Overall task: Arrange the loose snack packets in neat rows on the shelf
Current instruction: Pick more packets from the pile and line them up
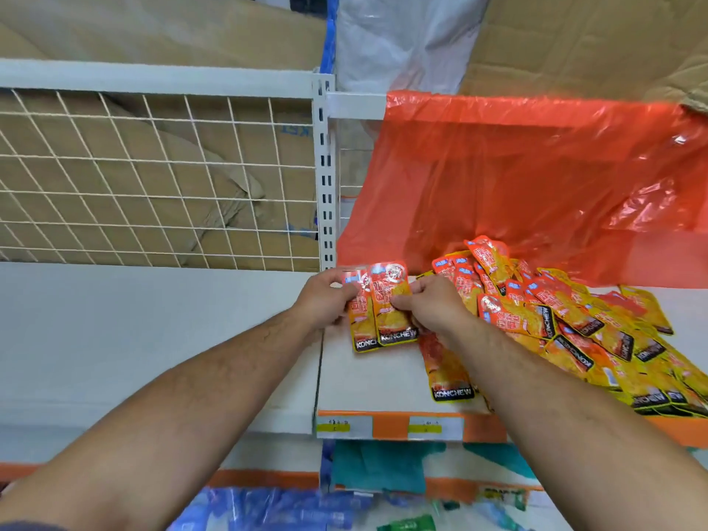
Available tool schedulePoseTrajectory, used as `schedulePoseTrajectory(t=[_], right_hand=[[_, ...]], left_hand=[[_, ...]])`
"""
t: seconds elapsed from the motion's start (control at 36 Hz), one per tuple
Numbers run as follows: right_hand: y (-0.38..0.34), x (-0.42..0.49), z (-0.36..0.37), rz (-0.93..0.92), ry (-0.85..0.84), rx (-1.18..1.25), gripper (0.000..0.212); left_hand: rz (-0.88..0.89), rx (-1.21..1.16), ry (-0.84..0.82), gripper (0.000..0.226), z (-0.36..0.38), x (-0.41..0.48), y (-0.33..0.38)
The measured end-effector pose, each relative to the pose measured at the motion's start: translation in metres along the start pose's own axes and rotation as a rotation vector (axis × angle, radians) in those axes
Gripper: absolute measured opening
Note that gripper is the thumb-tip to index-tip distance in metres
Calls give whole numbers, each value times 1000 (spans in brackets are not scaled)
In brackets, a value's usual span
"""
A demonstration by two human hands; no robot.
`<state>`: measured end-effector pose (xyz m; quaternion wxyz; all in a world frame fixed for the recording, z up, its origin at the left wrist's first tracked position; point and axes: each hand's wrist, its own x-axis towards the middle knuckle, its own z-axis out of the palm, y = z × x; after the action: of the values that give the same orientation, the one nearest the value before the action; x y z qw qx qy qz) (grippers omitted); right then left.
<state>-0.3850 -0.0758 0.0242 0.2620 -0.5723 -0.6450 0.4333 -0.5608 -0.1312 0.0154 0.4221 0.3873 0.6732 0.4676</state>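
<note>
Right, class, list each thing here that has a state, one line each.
Pair of orange-and-yellow foil snack packets: side by side, in both hands.
Left hand: grips the pair.
Right hand: pinches the pair.
Pile of matching packets: loose, jumbled.
Translucent orange plastic bag: draped, crumpled.

Two packets (377,304) side by side between the fingers (402,302), at the left end of the shelf (367,381). Loose pile (555,320) just right of the fingers, plastic bag (517,178) behind it. Wire mesh (153,178) back-left, stray packet (450,373) just in front.
</note>
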Motion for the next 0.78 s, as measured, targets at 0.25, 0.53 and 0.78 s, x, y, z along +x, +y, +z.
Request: schedulePoseTrajectory(t=[0.25,0.53,0.78], right_hand=[[-20,-14,58,-25,-141,-20,23],[-71,-42,129,-92,-235,-37,21],[-125,-94,239,-114,-301,25,21]], left_hand=[[-89,-178,90,16,-53,-34,-17],[-87,-202,188,28,-139,-72,-42],[-76,-191,321,24,-254,-110,-83]])
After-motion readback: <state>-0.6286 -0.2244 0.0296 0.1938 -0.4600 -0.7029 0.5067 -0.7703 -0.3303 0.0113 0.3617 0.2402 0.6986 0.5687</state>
